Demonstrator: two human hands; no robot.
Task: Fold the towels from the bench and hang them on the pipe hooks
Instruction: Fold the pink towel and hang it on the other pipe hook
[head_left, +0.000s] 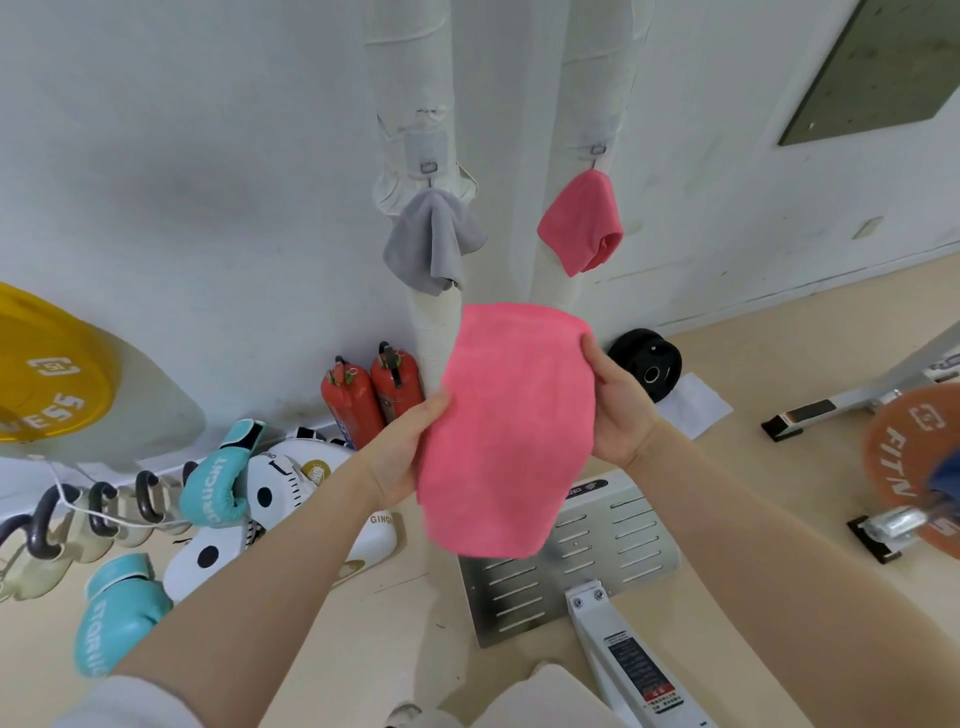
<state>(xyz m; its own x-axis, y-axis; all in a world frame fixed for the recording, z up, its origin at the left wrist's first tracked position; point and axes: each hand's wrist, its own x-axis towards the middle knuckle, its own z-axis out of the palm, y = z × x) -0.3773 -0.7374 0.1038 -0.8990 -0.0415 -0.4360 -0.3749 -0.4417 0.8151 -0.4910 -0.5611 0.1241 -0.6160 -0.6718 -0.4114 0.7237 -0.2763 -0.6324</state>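
Two white wrapped vertical pipes (415, 104) stand against the far wall, and both already carry cloth: a grey towel (431, 239) droops from the hook on the left pipe, a small pink towel (582, 223) hangs from the hook on the right one. So two look done, and a third is in play! The big pink microfibre towel (509, 431) is up in mid-air, just in front of the pipes and above the metal base plate (597, 551) on the floor. Its long axis runs near to far, roughly upright, top edge pointing at the hooks. The left hand (410, 447) pinches the left edge, fingers behind the cloth; the right hand (618, 410) grips the right edge, thumb on the front. It looks folded flat already, and hanging is what remains. Whether a free hook is left, I cannot tell.
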